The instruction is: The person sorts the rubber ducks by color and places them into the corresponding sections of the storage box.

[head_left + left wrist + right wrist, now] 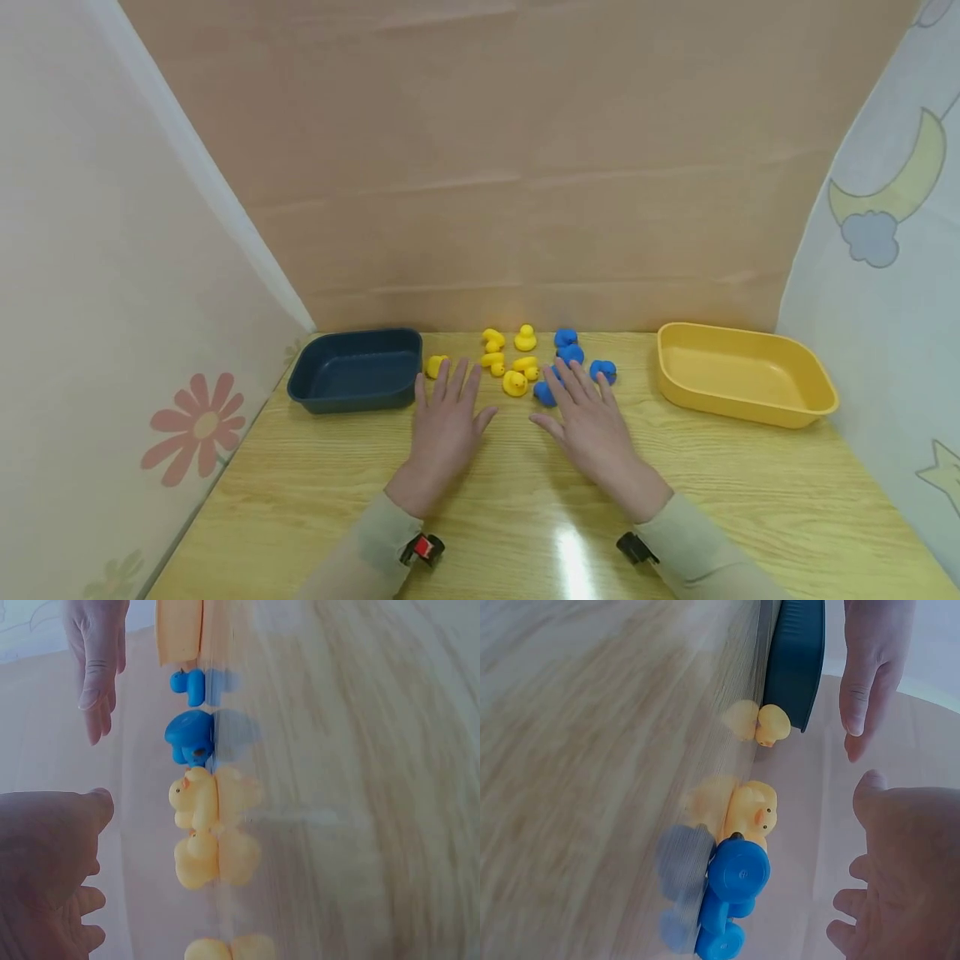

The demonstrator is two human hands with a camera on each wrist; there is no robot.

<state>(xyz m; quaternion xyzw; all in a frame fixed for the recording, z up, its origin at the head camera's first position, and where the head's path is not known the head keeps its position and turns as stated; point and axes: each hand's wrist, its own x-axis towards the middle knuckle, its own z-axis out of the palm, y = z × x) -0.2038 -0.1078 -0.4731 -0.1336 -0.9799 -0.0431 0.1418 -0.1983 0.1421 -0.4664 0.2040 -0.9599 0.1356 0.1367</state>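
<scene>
My left hand (448,425) is held over the table with its fingers spread and nothing in its grasp. One yellow rubber duck (437,366) sits just beyond its fingertips, beside the dark blue tray. Likewise, my right hand (596,433) has its fingers extended and holds nothing. Its fingers partly hide the blue rubber ducks (546,394) beneath and beyond them. Several more yellow ducks (515,383) are scattered between the two hands, some tipped on their sides. Both wrist views show the hands raised above the ducks; in the right wrist view a blue duck (739,870) lies with its base showing.
At the left stands a dark blue tray (356,407), and at the right a yellow tray (738,406). A brown backdrop (517,208) rises behind the wooden table (495,517). Patterned cloth walls (892,317) close off both sides.
</scene>
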